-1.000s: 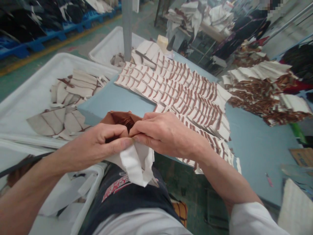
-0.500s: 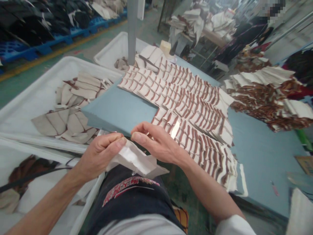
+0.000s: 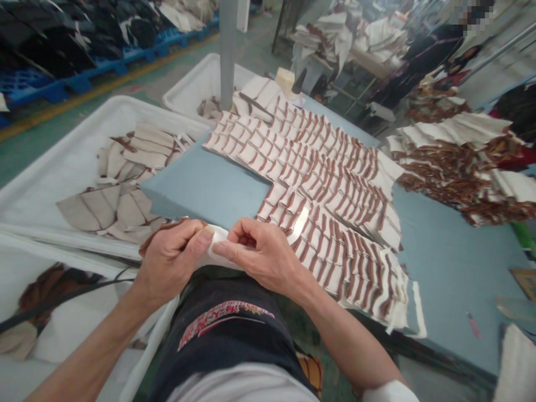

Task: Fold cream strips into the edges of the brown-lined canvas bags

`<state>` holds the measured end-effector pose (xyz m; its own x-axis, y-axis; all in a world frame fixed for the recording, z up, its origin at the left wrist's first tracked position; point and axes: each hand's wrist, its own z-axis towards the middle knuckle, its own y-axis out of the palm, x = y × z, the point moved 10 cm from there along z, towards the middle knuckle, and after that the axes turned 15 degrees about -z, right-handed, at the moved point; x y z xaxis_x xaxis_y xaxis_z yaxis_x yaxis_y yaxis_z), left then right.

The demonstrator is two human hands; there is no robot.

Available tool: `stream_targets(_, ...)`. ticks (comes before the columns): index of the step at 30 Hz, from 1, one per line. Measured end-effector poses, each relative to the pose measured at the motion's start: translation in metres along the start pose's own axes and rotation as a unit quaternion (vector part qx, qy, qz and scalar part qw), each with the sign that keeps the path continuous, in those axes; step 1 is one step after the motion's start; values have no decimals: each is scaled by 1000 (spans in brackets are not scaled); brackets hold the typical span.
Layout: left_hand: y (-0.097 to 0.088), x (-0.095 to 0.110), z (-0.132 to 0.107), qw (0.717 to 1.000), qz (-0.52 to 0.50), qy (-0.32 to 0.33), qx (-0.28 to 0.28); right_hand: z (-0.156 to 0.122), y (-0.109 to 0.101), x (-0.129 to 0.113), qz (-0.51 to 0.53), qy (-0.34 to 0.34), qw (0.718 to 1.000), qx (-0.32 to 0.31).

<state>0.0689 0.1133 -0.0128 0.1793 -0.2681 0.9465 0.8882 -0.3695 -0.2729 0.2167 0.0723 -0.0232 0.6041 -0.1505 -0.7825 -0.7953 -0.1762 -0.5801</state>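
Note:
In front of my waist, my left hand point(image 3: 173, 259) is closed round a piece of fabric point(image 3: 213, 254). Its pale face shows between the hands, and a brown part shows behind the left knuckles. My right hand point(image 3: 266, 254) pinches the pale side near its upper edge, thumb and forefinger close to the left thumb. The palms hide much of the piece. Just beyond the right hand, overlapping rows of cream pieces with brown edges point(image 3: 310, 173) lie on the blue table point(image 3: 209, 184). A white strip point(image 3: 299, 223) lies over the nearest row.
White bins point(image 3: 54, 153) with loose grey-beige pieces stand at the left, one close by my left forearm. A grey post point(image 3: 226, 56) rises behind the table. Brown and cream piles point(image 3: 452, 162) sit at the right. A pink-handled tool point(image 3: 473, 324) lies near the table's right front.
My right hand has moved left and now pinches the fabric beside my left hand. The piece has been turned up; its hanging flap no longer shows and a brown side appears.

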Motion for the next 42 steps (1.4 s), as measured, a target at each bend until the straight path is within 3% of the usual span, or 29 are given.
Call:
stream_targets(6, 5, -7, 0, 1000, 12, -12, 8, 3, -1, 0, -93, 17, 993, -75)
stream_targets(13, 6, -14, -1, 996, -40, -63, 43, 7, 3, -2, -202, 38, 975, -86)
stream_targets(18, 22, -44, -5, 970, -191, -122, 89, 11, 17, 0, -234, 19, 966, -111)
stream_targets(23, 35, -69, -14, 948, -256, -156, 103, 9, 30, 10, -168, 5, 977, -130)
stream_targets(26, 30, -59, -18, 955, -249, -141, 79, -14, 41, 20, -40, -6, 987, -156)
stream_targets(29, 19, -39, -17, 969, -218, -106, 55, -48, 54, 41, 111, 29, 977, -181)
stream_targets(33, -4, -23, -18, 979, -179, -52, 78, -81, 75, 74, 113, 66, 976, -176)
stream_targets(36, -18, -21, -20, 985, -151, -24, 85, -94, 90, 91, 61, 51, 978, -194)
stream_targets(39, -27, -15, -21, 990, -118, -11, 75, -100, 72, 106, -128, 59, 976, -164)
stream_targets(42, -29, -3, -19, 995, -81, 1, 63, -101, 19, 98, -276, 99, 954, -54)
